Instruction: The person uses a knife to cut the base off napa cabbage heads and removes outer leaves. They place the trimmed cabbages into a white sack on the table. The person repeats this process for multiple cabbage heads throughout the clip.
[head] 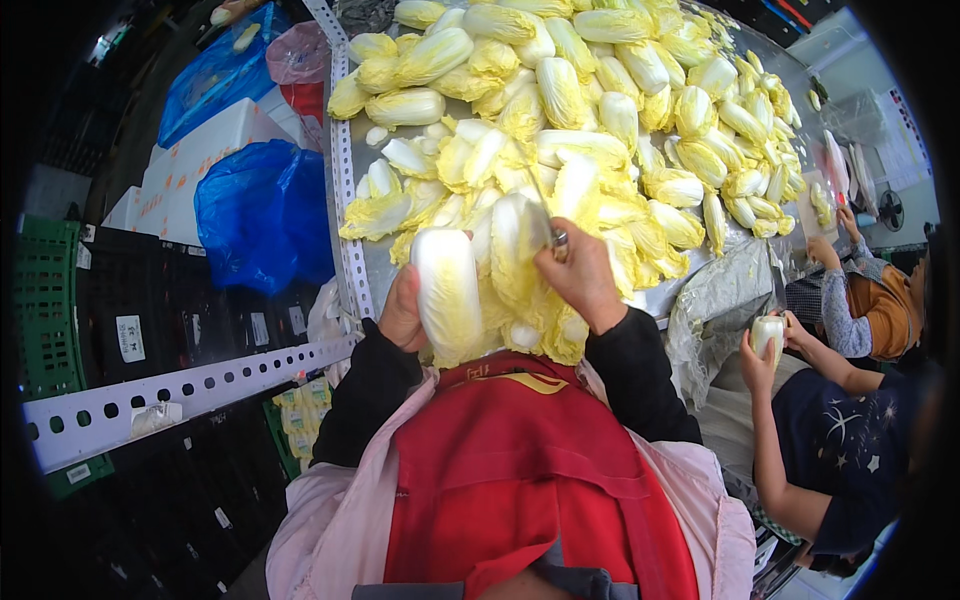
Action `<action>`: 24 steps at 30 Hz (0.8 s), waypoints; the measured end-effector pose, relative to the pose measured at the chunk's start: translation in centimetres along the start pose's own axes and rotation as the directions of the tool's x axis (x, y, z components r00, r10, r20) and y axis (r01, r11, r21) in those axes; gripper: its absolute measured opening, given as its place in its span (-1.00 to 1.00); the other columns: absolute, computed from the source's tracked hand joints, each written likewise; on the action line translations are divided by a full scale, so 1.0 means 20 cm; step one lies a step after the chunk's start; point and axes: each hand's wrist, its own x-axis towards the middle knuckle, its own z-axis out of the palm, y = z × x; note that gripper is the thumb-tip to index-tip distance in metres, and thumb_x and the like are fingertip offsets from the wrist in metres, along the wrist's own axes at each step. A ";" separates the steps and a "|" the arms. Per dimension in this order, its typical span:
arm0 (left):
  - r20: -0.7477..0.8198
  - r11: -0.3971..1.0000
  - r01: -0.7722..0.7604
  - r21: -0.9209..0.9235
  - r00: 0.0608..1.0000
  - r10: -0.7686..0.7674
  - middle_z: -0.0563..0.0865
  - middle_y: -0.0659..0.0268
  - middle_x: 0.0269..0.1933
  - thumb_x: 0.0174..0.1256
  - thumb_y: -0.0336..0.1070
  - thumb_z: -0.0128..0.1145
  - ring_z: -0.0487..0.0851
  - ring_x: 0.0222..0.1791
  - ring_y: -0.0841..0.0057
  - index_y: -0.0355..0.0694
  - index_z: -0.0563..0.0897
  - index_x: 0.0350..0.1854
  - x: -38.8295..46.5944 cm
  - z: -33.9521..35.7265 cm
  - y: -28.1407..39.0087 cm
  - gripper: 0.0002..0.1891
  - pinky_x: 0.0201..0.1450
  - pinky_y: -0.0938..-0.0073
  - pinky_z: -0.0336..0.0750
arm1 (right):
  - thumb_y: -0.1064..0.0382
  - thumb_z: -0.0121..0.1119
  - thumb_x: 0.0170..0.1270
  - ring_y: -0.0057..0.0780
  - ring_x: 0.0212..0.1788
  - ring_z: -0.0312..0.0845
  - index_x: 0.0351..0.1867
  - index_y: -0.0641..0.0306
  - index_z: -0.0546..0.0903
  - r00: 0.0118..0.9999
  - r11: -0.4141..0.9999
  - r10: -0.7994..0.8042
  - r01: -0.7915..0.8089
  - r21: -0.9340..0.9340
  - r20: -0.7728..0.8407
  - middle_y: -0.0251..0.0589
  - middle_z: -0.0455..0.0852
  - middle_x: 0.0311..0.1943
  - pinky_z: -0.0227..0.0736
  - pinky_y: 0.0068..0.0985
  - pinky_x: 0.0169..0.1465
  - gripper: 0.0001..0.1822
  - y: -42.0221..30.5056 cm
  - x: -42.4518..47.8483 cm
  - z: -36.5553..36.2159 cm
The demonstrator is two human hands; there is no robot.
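Observation:
A napa cabbage (448,294), its white base at the top, is held upright by my left hand (405,309) along its left side. My right hand (581,274) grips the handle of a knife (540,219), whose blade looks blurred and points up and left over the pile. Loose yellow-white cabbage leaves (574,184) lie heaped under and beyond both hands. Farther back, many whole napa cabbages (559,90) cover the metal table (386,266).
A perforated metal rail (225,382) runs at the left, beside a blue plastic bag (262,214), white foam boxes (195,165) and a green crate (46,300). To the right, a co-worker (832,435) holds a cabbage and a knife; another person (877,307) works beyond.

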 end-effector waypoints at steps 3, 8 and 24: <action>0.145 0.991 0.022 -0.129 0.989 -0.003 0.56 0.11 -0.01 0.11 0.59 -0.21 0.59 -0.09 0.34 -0.30 0.19 0.37 0.04 0.02 0.04 0.03 -0.01 0.39 0.53 | 0.26 0.31 0.09 -0.45 -0.54 0.49 -0.05 0.31 0.60 0.934 0.976 -0.219 0.213 -0.049 -0.282 -0.10 0.67 -0.47 0.44 -0.53 -0.38 -0.63 0.02 0.03 -0.04; 0.002 0.965 0.264 0.009 0.965 -0.264 0.48 0.10 0.22 0.42 0.24 -0.26 0.49 0.21 0.36 -0.26 0.25 0.35 0.06 -0.14 -0.09 -0.31 0.22 0.32 0.42 | 0.26 0.30 0.16 -0.61 -0.40 0.49 -0.10 0.33 0.63 0.999 0.988 -0.037 0.032 0.149 0.030 -0.27 0.70 -0.36 0.42 -0.62 -0.25 -0.71 -0.06 -0.08 -0.08; -0.158 0.929 0.003 0.371 0.986 0.060 0.61 0.18 0.01 0.20 -0.27 0.23 0.57 0.00 0.51 -0.36 0.38 0.18 0.09 -0.01 -0.22 -0.47 0.08 0.45 0.45 | 0.26 0.28 0.01 -0.68 -0.37 0.42 0.01 0.38 0.54 0.967 0.919 0.027 -0.124 0.373 0.254 -0.35 0.58 -0.34 0.40 -0.65 -0.26 -0.52 -0.03 -0.20 0.09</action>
